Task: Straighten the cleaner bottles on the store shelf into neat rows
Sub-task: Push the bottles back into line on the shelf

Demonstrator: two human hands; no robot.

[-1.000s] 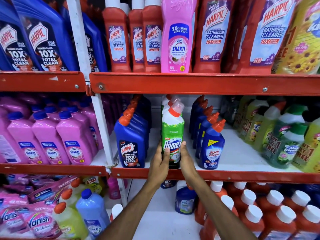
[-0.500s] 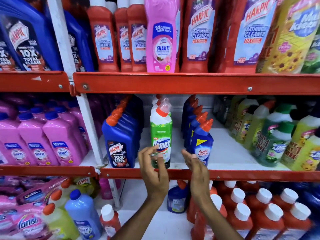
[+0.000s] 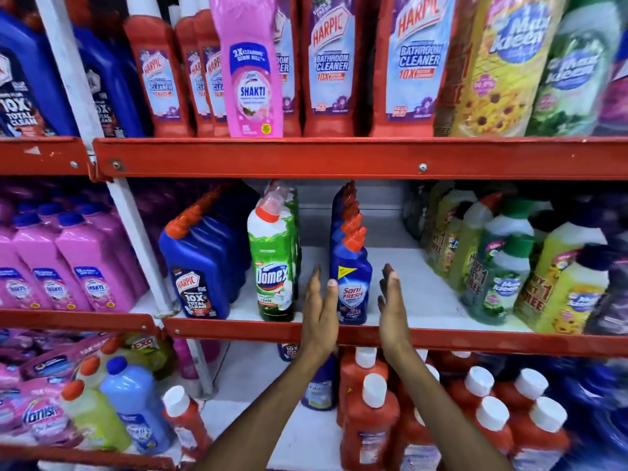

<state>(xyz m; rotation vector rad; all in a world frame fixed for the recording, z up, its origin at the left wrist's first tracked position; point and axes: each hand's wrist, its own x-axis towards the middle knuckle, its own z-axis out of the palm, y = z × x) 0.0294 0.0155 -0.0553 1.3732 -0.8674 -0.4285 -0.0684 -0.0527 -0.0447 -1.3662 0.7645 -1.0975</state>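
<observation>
Where both hands flanked the green Domex bottle [image 3: 273, 263] a second ago, they now bracket the front Sani Fresh bottle [image 3: 351, 287] on the middle shelf [image 3: 475, 339]. Left hand [image 3: 319, 311] thumb touches its label; right hand [image 3: 390, 307] stands just apart. Fingers straight, together, holding nothing.

At the lower left lies a heap of soft pink pouches, the nearest one [image 3: 37, 416] marked Vanish and blurred, with a small Exo pack [image 3: 144, 343] tucked in behind them. A white upright post [image 3: 136, 239] with chipped paint slants up between the two bays. Three metal bolts, one toward the right [image 3: 422, 167] and two near the post [image 3: 116, 164] [image 3: 73, 163], sit in the upper red rail [image 3: 306, 158], and a pale ribbed back panel [image 3: 380, 212] shows behind the middle level.
</observation>
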